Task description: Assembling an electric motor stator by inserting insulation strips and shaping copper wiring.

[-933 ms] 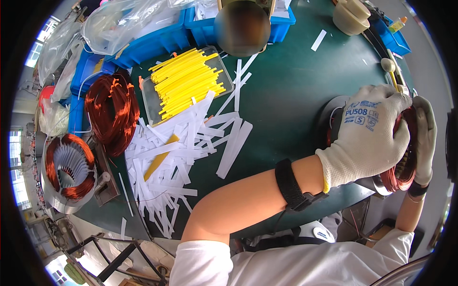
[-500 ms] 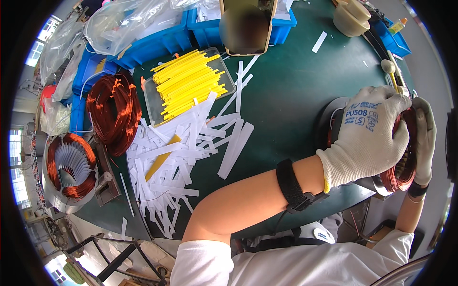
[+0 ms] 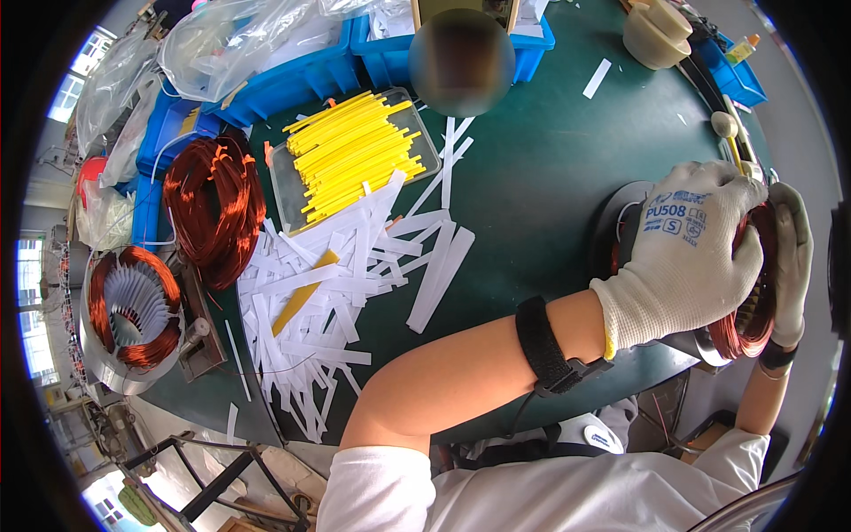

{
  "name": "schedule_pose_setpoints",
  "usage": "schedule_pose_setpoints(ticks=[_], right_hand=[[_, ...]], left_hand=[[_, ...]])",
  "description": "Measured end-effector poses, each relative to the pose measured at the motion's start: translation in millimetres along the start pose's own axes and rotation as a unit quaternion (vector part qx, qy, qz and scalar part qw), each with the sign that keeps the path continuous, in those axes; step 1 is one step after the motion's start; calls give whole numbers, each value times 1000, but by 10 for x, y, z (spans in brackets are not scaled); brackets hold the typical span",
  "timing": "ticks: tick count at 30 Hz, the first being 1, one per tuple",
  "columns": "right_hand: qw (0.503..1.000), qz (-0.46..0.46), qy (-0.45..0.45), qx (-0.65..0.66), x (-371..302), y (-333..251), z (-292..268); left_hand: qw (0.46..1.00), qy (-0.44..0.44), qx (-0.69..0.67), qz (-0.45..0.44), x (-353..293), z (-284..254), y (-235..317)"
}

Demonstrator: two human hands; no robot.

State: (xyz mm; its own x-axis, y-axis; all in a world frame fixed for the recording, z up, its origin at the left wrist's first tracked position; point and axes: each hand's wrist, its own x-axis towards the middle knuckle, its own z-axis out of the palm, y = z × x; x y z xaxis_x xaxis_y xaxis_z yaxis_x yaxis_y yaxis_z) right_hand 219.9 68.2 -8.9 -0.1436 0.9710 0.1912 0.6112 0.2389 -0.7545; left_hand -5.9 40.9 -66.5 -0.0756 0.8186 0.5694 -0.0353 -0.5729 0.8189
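Note:
At the right edge of the green table, both my hands in white knit gloves are on a motor stator with a ring of copper winding point(image 3: 732, 336). My left hand point(image 3: 690, 253) lies over its near side, thumb bent against the winding and fingers curled over the top; its fingertips are hidden. On the far right side my right hand point(image 3: 791, 257) cups the outer rim of the same winding, its fingers together. The slots inside the ring are mostly covered by my hands. A dark round part point(image 3: 612, 222) shows behind my left wrist.
Yellow strips point(image 3: 355, 160) fill a clear tray, beside loose white paper strips point(image 3: 310, 301). Copper coil bundles point(image 3: 213, 208) and another wound stator point(image 3: 133, 310) stand at left. Blue bins point(image 3: 292, 75) line the back. A mallet point(image 3: 724, 124) and cream plastic pieces point(image 3: 656, 35) lie at the far right.

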Motion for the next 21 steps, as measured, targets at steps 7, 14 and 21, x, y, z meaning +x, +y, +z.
schedule_pose_setpoints(ticks=[7, 14, 21], right_hand=[[1000, 1, -14, 25, 7, -5, 30], [999, -13, -45, -5, 5, -307, 9], [982, -109, -38, -146, 88, -346, -135]], left_hand=[[1000, 1, 0, 5, 5, -10, 10], [999, -28, -15, 39, 64, -42, -43], [982, -145, -93, -81, 97, -155, 18]])
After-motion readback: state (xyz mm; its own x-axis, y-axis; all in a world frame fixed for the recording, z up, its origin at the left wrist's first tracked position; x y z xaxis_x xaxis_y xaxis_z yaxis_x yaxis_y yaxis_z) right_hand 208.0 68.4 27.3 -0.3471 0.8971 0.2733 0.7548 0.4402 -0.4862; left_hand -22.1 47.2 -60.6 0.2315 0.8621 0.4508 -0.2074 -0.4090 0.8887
